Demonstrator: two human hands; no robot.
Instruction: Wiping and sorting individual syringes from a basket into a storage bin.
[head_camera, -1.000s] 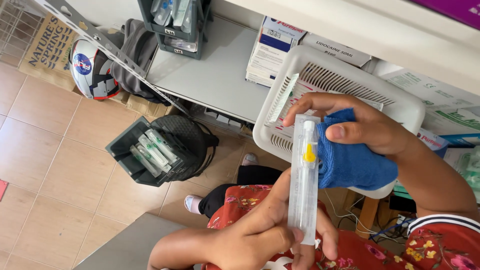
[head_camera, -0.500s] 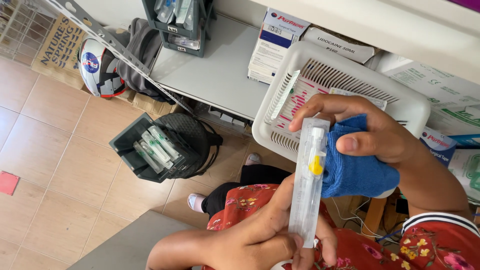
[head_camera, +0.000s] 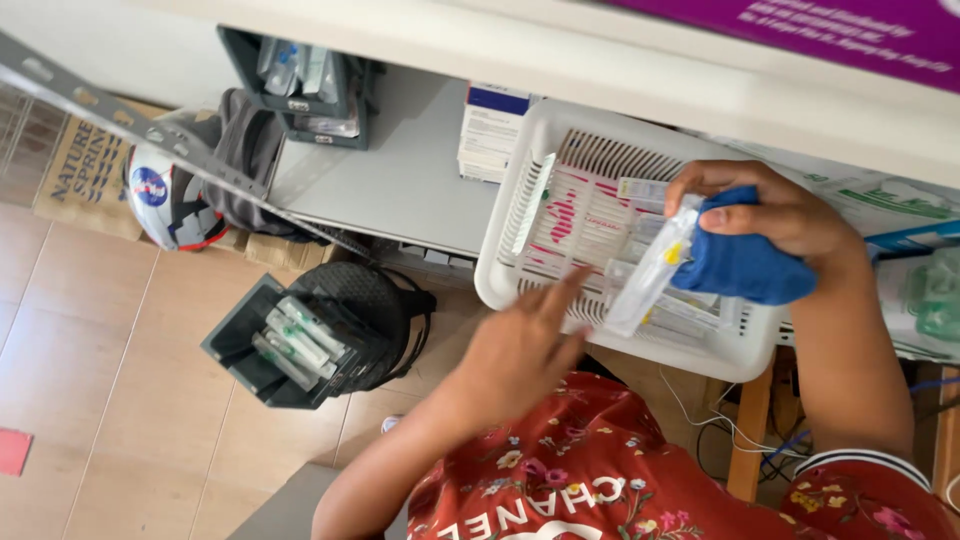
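My right hand (head_camera: 780, 215) grips a folded blue cloth (head_camera: 745, 265) and, against it, the top of a long clear packet (head_camera: 650, 270) holding a syringe with a yellow part. The packet hangs tilted over a white slotted basket (head_camera: 497, 262) that holds several similar packets. My left hand (head_camera: 520, 350) is open just in front of the basket's near rim, fingers spread and pointing toward it, holding nothing. It is a short way left of the packet's lower end and does not touch it.
The basket rests on a grey shelf (head_camera: 400, 180) beside a white-and-blue box (head_camera: 490, 130) and a dark tray of packets (head_camera: 300, 80). On the tiled floor below stand a dark bin of packets (head_camera: 290, 345), a black bag and a helmet (head_camera: 160, 200).
My left hand has let go of the packet's lower end and opened. My right hand has carried the packet and cloth up over the basket.
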